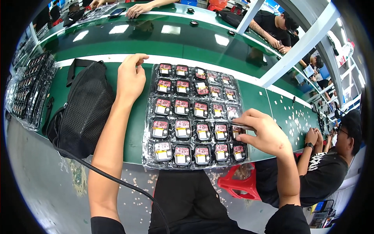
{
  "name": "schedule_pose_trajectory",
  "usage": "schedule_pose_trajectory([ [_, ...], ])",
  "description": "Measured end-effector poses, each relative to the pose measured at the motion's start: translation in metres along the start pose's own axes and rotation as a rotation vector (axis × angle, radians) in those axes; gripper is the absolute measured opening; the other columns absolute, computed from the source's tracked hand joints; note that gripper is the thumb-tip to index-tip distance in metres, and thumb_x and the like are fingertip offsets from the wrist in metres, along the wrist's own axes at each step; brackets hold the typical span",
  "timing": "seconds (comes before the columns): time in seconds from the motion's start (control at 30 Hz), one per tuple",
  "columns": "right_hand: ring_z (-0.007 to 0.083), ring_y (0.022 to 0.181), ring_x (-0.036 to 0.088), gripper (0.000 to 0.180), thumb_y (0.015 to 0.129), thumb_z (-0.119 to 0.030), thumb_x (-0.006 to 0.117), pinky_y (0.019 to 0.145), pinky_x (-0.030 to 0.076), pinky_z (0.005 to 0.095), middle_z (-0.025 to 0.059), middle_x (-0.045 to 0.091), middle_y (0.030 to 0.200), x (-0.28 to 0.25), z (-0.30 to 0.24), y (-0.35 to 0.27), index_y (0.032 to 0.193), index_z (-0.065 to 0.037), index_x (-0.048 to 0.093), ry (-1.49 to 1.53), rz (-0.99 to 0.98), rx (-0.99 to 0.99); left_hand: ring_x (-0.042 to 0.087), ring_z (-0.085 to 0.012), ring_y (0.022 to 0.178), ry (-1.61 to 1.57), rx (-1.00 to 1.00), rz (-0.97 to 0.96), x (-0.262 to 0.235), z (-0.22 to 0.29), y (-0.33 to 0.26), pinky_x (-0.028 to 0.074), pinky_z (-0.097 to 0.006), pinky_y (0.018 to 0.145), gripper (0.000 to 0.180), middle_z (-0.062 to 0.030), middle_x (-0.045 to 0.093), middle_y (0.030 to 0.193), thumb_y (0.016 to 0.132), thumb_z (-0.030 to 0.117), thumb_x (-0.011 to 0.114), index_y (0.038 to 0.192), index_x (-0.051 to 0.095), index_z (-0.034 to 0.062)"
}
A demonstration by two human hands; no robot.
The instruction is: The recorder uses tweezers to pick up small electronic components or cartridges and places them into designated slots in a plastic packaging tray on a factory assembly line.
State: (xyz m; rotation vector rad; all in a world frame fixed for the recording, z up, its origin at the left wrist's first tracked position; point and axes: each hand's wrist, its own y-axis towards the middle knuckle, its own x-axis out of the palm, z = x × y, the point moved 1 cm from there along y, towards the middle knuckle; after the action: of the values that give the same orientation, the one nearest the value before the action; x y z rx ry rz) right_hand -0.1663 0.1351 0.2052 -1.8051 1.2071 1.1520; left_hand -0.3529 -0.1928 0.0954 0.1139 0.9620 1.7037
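Note:
A clear plastic tray (146,152) lies before me on the green table. Rows of small black device casings (182,106) sit in its pockets, with red circuit boards and silvery-white blocks showing inside. At the tray's right side, my right hand (265,134) is closed in a pinch on a thin dark tool (244,126) that looks like tweezers. The tool is held over the casing in the right column, second row from the front, and the fingers partly cover that casing. Left of the tray's far corner, my left hand (131,78) is loosely bent, thumb and index finger apart, holding nothing.
A black mesh bag (89,105) lies left of my left forearm; a black cable (117,180) crosses that forearm. Stacked filled trays (31,91) stand far left. White bits (298,119) litter the table at right. A co-worker (331,156) sits there, near a red stool (237,183).

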Motion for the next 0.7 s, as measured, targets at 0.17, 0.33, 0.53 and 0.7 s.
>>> schedule_pose_trajectory([
  [0.17, 0.0329, 0.096, 0.065, 0.044, 0.075, -0.011, 0.082, 0.083, 0.052, 0.0394, 0.0122, 0.063, 0.105, 0.003, -0.002, -0.005, 0.117, -0.004, 0.069, -0.056, -0.019, 0.027, 0.064, -0.0266, 0.088, -0.018, 0.019, -0.007, 0.0, 0.002, 0.001, 0.053, -0.034, 0.077, 0.033, -0.0146, 0.065, 0.097, 0.082, -0.014, 0.055, 0.108, 0.067, 0.0008],
  [0.33, 0.0348, 0.1, 0.064, 0.042, 0.076, -0.01, 0.081, 0.086, 0.051, 0.0396, 0.0128, 0.063, 0.107, 0.004, -0.005, 0.001, 0.115, -0.003, 0.068, -0.054, -0.018, 0.019, 0.065, -0.0272, 0.089, -0.011, 0.018, 0.01, -0.001, -0.001, 0.0, 0.053, -0.036, 0.078, 0.032, -0.015, 0.065, 0.097, 0.082, -0.014, 0.055, 0.108, 0.067, 0.0008],
  [0.53, 0.0359, 0.101, 0.062, 0.04, 0.076, -0.006, 0.079, 0.086, 0.05, 0.0403, 0.0134, 0.062, 0.108, 0.006, -0.01, -0.004, 0.114, -0.002, 0.065, -0.045, -0.006, 0.073, 0.065, -0.0278, 0.089, -0.005, 0.038, -0.004, -0.002, 0.0, 0.001, 0.053, -0.036, 0.078, 0.032, -0.015, 0.065, 0.097, 0.082, -0.013, 0.055, 0.108, 0.067, 0.0008],
  [0.7, 0.0353, 0.101, 0.063, 0.039, 0.076, -0.005, 0.079, 0.087, 0.051, 0.0401, 0.0132, 0.062, 0.109, 0.008, -0.01, -0.003, 0.112, -0.002, 0.065, 0.011, 0.054, 0.057, 0.064, -0.0277, 0.089, -0.009, 0.009, -0.004, 0.0, 0.0, 0.0, 0.053, -0.036, 0.077, 0.032, -0.0151, 0.065, 0.097, 0.082, -0.014, 0.055, 0.108, 0.067, 0.0008],
])
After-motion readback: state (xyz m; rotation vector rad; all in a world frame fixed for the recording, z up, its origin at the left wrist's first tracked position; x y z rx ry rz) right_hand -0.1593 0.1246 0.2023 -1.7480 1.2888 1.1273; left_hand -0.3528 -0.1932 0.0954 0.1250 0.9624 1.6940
